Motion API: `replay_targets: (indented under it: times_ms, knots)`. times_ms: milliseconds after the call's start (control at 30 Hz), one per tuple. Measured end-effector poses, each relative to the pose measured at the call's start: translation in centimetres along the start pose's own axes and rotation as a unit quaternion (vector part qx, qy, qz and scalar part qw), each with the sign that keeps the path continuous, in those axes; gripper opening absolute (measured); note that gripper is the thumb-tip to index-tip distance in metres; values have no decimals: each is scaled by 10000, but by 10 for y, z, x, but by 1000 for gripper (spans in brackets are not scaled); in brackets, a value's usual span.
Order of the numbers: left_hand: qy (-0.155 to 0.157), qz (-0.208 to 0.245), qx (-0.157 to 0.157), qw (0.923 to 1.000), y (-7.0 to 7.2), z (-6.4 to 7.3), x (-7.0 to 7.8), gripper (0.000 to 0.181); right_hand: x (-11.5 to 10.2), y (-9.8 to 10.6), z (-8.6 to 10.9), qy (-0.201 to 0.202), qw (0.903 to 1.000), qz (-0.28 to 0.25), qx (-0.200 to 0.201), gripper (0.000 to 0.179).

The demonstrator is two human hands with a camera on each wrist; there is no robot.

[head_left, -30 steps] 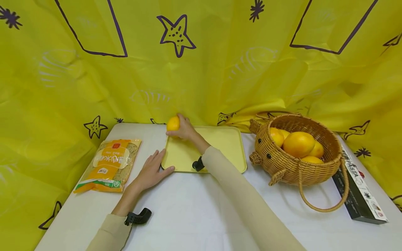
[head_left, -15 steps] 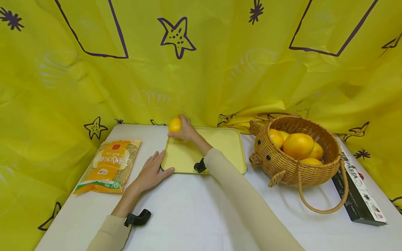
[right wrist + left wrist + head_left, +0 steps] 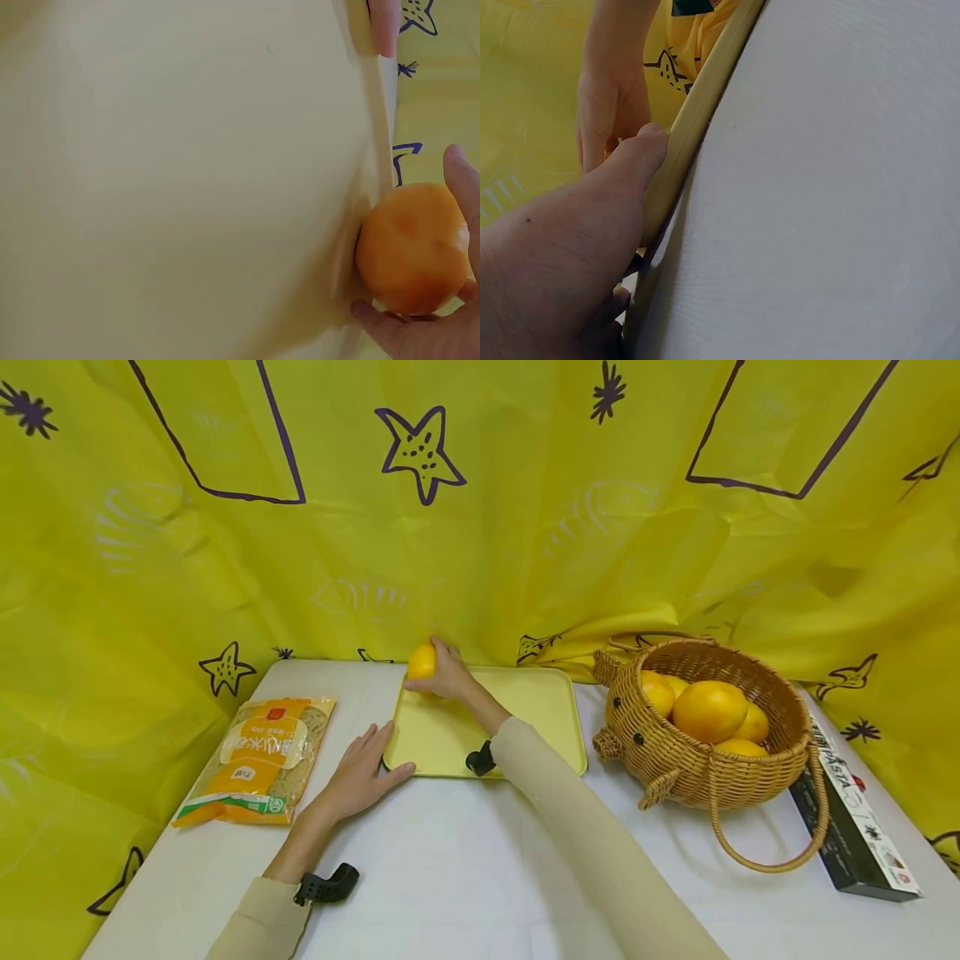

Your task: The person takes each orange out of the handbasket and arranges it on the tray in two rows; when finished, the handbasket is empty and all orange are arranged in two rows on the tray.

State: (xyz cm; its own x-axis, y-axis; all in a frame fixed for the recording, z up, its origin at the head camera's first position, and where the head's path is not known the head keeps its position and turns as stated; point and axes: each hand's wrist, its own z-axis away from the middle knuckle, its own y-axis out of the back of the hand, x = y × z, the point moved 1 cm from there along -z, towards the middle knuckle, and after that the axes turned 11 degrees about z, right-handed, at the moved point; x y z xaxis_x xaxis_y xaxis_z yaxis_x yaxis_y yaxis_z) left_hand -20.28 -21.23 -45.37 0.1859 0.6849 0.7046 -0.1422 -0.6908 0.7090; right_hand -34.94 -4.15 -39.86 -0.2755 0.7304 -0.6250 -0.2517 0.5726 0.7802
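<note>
In the head view my right hand point(image 3: 448, 675) grips a yellow-orange mango point(image 3: 422, 662) at the far left corner of the pale yellow tray point(image 3: 525, 727). The right wrist view has the mango point(image 3: 412, 251) beside the tray's rim, thumb and fingers around it; whether it touches the tray I cannot tell. My left hand point(image 3: 365, 774) rests with straight fingers along the tray's near left corner. Its thumb touches the rim point(image 3: 682, 142) in the left wrist view, where its other fingers are mostly hidden.
A wicker pig-shaped basket point(image 3: 675, 777) on the right holds several mangoes point(image 3: 708, 710). Its handle loop reaches over a black-and-white pasta box point(image 3: 862, 835). A bag of grain point(image 3: 258, 760) lies at left. A yellow patterned curtain point(image 3: 480, 552) hangs behind the white table point(image 3: 450, 868).
My right hand has shifted slightly to the right with the mango in its grip. My left hand has stayed at the tray's corner. The head view has tilted a little.
</note>
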Motion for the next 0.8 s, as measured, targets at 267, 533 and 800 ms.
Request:
replay_targets:
  times_ms: [267,533,800]
  knots:
    - [-13,21,-16,10000,3,1,1,92,-17,48,33,631,9978,87,177,93]
    - [33,56,3,10000,0,0,0,91,-19,109,172,1976,9727,-1160,-374,59]
    - [-32,29,22,10000,-2,2,0,91,48,129,289,1854,9800,-719,96,45]
